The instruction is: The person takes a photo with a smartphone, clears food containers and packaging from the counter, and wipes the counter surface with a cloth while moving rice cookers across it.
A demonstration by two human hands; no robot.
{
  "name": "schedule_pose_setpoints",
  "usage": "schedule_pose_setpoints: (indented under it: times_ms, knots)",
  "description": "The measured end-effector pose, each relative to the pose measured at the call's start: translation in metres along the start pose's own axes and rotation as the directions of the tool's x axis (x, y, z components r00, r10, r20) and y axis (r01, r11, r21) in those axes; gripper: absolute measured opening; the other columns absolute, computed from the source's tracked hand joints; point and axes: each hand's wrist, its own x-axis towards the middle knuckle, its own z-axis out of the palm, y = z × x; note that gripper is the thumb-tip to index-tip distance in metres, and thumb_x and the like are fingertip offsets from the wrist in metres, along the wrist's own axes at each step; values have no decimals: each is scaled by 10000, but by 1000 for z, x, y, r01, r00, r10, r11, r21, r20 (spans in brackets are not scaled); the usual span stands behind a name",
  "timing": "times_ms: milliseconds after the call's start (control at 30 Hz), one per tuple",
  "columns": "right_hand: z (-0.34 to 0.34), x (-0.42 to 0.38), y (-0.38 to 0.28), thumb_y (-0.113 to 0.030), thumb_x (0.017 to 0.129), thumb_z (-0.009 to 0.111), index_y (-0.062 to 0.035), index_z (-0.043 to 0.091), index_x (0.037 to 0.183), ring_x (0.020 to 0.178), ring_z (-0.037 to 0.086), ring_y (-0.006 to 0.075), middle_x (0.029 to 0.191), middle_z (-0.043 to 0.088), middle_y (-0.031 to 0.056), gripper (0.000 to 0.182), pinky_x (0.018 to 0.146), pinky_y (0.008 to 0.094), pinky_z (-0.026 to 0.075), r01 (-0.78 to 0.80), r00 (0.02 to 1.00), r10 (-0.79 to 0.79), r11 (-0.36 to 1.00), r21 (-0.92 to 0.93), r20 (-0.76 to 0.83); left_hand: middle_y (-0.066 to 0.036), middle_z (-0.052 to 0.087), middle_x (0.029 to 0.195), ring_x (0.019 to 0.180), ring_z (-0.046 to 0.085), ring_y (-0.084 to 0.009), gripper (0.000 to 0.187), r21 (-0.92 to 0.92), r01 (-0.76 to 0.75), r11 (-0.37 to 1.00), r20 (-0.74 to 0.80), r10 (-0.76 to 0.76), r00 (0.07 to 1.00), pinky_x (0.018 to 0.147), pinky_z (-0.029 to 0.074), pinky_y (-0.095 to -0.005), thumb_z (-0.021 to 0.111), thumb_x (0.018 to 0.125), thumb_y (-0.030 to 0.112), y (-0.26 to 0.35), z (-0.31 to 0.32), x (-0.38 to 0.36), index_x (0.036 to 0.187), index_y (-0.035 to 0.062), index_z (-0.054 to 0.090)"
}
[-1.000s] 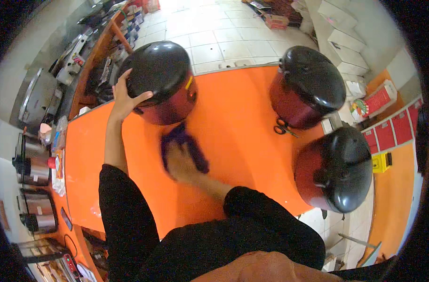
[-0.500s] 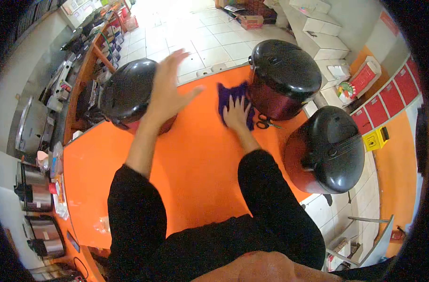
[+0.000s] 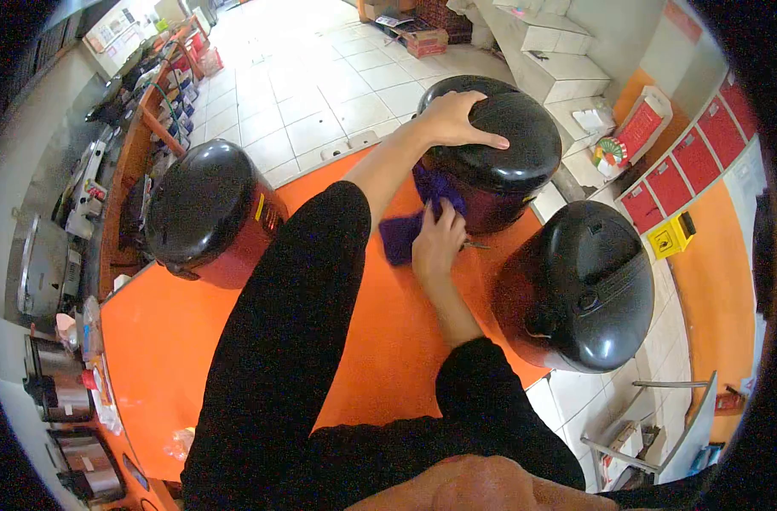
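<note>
Purple cloth (image 3: 400, 238) bunched in right hand (image 3: 440, 242); left hand (image 3: 454, 120), fingers apart, on black lid (image 3: 526, 143)

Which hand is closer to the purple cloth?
The right hand. Its fingers are right at the cloth, beside the pot. The left hand is farther away, up on that pot's lid.

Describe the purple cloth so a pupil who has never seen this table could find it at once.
On the orange table, find the middle black-lidded cooker of three, with the left hand on its lid. Bunched at its side, in the right hand, is the purple cloth, soft and crumpled where the cookers are hard and glossy.
</note>
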Motion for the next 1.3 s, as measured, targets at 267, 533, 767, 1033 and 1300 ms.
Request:
schedule_pose_setpoints:
  times_ms: [267, 533, 767, 1033, 1300]
  knots:
    - [17, -29, -24, -191, 836, 565, -3, 601, 1134, 1070, 458, 305, 1147, 512, 130, 354, 854, 443, 415, 16, 968, -66, 979, 202, 244, -285, 519, 1247, 1182, 498, -387, 1108, -102, 24, 995, -15, -25, 1000, 1016, 397, -421, 808, 504, 641, -5, 4, 3, 1285, -65, 462]
    - [59, -47, -30, -284, 795, 635, -56, 526, 1213, 1080, 439, 319, 1150, 503, 131, 489, 932, 462, 396, 108, 957, -155, 975, 196, 247, -221, 573, 1196, 1103, 566, -290, 1037, -242, 115, 964, 44, -107, 993, 969, 435, -351, 858, 522, 539, 0, -9, -13, 1260, -79, 472]
    - [23, -77, -23, -259, 788, 612, -140, 542, 1208, 1044, 457, 342, 1146, 506, 95, 441, 907, 452, 415, 187, 936, -275, 916, 354, 218, -205, 583, 1158, 1082, 564, -275, 941, -231, 267, 935, 39, -266, 963, 948, 441, -367, 870, 596, 435, -14, -72, -85, 1291, -34, 443]
    - [12, -142, -45, -303, 820, 595, -157, 587, 1185, 1036, 469, 335, 1119, 514, 118, 393, 887, 478, 416, 564, 671, -732, 610, 557, 121, -196, 576, 1143, 1072, 553, -272, 885, -50, 436, 899, 75, -431, 899, 953, 420, -360, 860, 623, 422, -36, -151, -150, 1294, 8, 458]
    - [37, -59, 8, -303, 821, 620, -193, 618, 1160, 1043, 450, 336, 1149, 480, 106, 357, 878, 457, 398, 190, 954, -229, 961, 203, 192, -145, 548, 1153, 1142, 483, -262, 804, 60, 480, 875, 169, -483, 859, 978, 372, -372, 825, 672, 416, -47, -184, -186, 1303, 62, 475]
